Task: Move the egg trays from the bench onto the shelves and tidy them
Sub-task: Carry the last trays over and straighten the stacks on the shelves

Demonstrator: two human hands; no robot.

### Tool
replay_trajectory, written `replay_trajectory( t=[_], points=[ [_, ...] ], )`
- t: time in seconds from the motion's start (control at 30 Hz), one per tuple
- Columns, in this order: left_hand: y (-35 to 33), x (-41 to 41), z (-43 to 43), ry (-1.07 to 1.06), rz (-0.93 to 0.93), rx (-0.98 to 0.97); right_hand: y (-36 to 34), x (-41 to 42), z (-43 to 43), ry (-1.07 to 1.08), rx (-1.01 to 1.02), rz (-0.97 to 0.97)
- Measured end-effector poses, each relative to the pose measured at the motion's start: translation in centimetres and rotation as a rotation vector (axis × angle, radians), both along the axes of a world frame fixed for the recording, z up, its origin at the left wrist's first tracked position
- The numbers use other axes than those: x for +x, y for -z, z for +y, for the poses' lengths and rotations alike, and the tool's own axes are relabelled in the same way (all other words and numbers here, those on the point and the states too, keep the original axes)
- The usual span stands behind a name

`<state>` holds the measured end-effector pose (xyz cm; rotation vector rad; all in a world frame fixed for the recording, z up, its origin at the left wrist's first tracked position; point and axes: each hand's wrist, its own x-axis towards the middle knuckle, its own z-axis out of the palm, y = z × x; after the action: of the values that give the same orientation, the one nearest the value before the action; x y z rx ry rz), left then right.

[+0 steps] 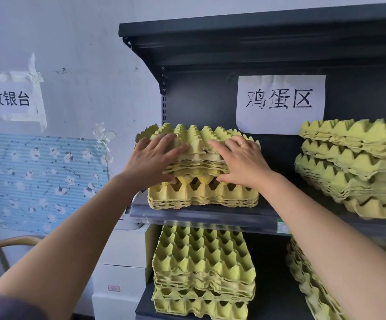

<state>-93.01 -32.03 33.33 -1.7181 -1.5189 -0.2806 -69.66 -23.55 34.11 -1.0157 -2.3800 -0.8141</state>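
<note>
Two hands, the left hand [155, 155] and the right hand [240, 160], with one ring [242, 143] on the right.

Four egg-tray stacks: upper centre stack [201, 195] mid-frame, upper right stack [353, 169] at the right edge, lower centre stack [203, 262] at bottom centre, lower right stack [307, 280] in the lower right corner. Single trays in each too tightly nested to count.

Three shelf boards: top board [256, 26], middle board [210, 215], bottom board [146, 303].

Two paper signs: wall sign [9, 98] at left, shelf sign [279, 102] at upper right.

One blue patterned sheet [37, 181] at left.

At least two white boxes [118, 285] at lower centre.
</note>
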Motion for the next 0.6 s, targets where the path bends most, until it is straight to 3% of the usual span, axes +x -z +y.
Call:
replay_trajectory(
  t=[0.07, 0.17, 0.27, 0.4, 0.53, 0.6],
  points=[
    [-0.5, 0.0, -0.4, 0.078, -0.097, 0.0, -0.1, 0.1, -0.1, 0.002, -0.008, 0.0],
    [-0.6, -0.5, -1.2, 0.21, -0.359, 0.174, -0.3, 0.0, -0.6, 0.02, -0.014, 0.002],
    [0.2, -1.5, -2.0, 0.223, -0.651, 0.237, -0.3, -0.2, -1.2, 0.041, -0.001, 0.02],
    [1.8, -2.9, -2.6, 0.289, -0.899, 0.302, -0.2, -1.6, -1.9, 0.035, 0.019, 0.004],
    [3.0, -3.6, -2.9, 0.39, -1.45, 0.149, -0.3, -3.5, -2.3, 0.056, 0.028, -0.002],
    [3.5, -3.9, -2.9, 0.406, -1.64, 0.036, -0.4, -4.2, -2.3, 0.087, 0.019, 0.01]
  ],
)
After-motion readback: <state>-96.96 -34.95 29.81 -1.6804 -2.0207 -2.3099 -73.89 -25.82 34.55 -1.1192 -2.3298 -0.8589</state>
